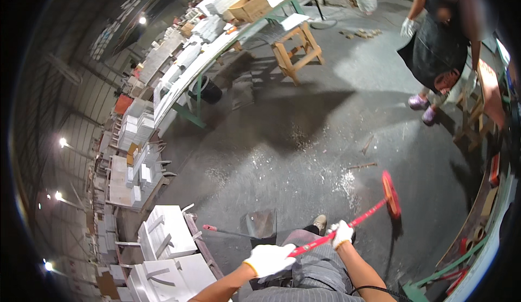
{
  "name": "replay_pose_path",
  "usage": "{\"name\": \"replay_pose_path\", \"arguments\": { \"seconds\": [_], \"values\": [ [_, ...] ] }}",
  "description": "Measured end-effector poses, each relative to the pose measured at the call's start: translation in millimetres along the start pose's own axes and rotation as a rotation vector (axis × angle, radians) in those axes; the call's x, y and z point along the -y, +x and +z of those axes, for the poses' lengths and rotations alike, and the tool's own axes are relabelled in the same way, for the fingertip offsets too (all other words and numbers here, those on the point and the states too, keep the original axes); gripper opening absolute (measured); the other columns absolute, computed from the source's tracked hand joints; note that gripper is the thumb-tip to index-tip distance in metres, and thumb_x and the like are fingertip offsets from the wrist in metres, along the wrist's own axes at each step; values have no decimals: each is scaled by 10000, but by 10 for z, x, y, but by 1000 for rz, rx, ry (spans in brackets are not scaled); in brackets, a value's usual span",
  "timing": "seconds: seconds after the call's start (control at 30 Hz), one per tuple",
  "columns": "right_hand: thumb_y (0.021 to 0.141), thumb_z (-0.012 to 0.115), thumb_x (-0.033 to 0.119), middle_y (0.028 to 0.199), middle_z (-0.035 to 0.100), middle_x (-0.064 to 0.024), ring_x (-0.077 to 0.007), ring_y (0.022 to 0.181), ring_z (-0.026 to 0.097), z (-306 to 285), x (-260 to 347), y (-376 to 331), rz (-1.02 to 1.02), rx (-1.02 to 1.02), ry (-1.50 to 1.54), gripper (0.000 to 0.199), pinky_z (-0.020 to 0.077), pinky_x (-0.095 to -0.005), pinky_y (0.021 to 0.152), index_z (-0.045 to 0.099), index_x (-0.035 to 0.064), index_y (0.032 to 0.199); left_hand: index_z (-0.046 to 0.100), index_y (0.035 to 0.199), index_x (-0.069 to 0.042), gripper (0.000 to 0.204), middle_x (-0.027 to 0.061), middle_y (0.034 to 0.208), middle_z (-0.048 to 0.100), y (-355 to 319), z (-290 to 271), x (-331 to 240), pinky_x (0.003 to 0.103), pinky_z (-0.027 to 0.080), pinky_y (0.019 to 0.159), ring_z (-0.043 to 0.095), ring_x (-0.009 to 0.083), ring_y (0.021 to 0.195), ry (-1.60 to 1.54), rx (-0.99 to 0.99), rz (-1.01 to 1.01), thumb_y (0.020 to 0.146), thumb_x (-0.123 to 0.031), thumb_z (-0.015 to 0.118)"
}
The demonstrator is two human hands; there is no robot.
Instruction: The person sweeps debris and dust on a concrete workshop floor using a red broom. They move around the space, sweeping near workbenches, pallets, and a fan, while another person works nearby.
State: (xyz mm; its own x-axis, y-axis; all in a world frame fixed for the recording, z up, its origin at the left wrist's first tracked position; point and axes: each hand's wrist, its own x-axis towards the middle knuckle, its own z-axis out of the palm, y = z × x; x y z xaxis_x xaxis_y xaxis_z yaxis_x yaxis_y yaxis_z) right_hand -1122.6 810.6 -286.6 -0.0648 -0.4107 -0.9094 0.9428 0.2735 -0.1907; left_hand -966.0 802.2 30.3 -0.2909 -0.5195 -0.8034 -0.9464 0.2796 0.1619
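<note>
A broom with a red handle (366,215) runs slantwise across my front, its red head (391,195) up to the right and seemingly off the floor. My left hand (269,259), in a white glove, is closed round the handle's near end. Farther along the same handle, my white-gloved right hand (342,233) is wrapped round it too. White chips and dust (347,185) lie scattered on the grey floor (271,188) ahead. A dustpan (259,224) with a long, pink-tipped handle rests on the floor left of my feet.
Stacked white slabs (168,231) stand close on my left. A long worktable (184,77) holding a wooden box (250,8) runs along the far left, with a black bucket (206,90) beneath. Another person (439,47) in a dark apron stands far right. Thin sticks (362,166) lie on the floor.
</note>
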Motion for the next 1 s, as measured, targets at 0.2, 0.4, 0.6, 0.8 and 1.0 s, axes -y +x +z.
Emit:
{"name": "replay_pose_path", "arguments": {
  "seconds": [0.2, 0.4, 0.6, 0.8, 1.0],
  "values": [
    [865, 402, 100, 576, 418, -66, -210, 457, 397, -744, 66, 722, 158, -12, 56, 116, 403, -376, 452, 396, 106, 750, 546, 989, -88, 302, 122, 697, 642, 383, 154, -267, 479, 481, 524, 654, 332, 620, 171, -195, 155, 942, -386, 531],
    [888, 393, 86, 565, 422, -48, -189, 458, 384, -78, -146, 305, 216, 45, 25, 166, 420, -327, 453, 398, 105, 723, 537, 969, -53, 335, 107, 684, 650, -11, -120, -17, 452, 473, 486, 653, 329, 588, 180, -301, 218, 944, -386, 527],
    [897, 419, 133, 529, 417, -26, -173, 444, 381, -17, 135, 229, 149, 106, 88, 227, 413, -332, 452, 415, 119, 670, 558, 1005, -115, 282, 96, 657, 639, -206, -273, -206, 433, 503, 497, 652, 304, 575, 78, -511, 349, 952, -389, 510],
    [883, 420, 120, 559, 427, -21, -178, 463, 398, -141, 371, 133, 79, 77, 51, 196, 419, -328, 460, 404, 120, 687, 600, 1074, -143, 262, 88, 640, 616, -111, -114, -147, 413, 513, 509, 648, 310, 593, -75, -727, 494, 937, -358, 541],
    [888, 408, 172, 581, 459, -28, -187, 533, 469, -410, 485, 310, 61, 180, -77, 222, 457, -341, 542, 438, 122, 673, 608, 1039, -138, 220, 60, 698, 626, 182, 31, -327, 378, 500, 551, 644, 260, 600, -55, -762, 433, 906, -308, 570]
  ]
}}
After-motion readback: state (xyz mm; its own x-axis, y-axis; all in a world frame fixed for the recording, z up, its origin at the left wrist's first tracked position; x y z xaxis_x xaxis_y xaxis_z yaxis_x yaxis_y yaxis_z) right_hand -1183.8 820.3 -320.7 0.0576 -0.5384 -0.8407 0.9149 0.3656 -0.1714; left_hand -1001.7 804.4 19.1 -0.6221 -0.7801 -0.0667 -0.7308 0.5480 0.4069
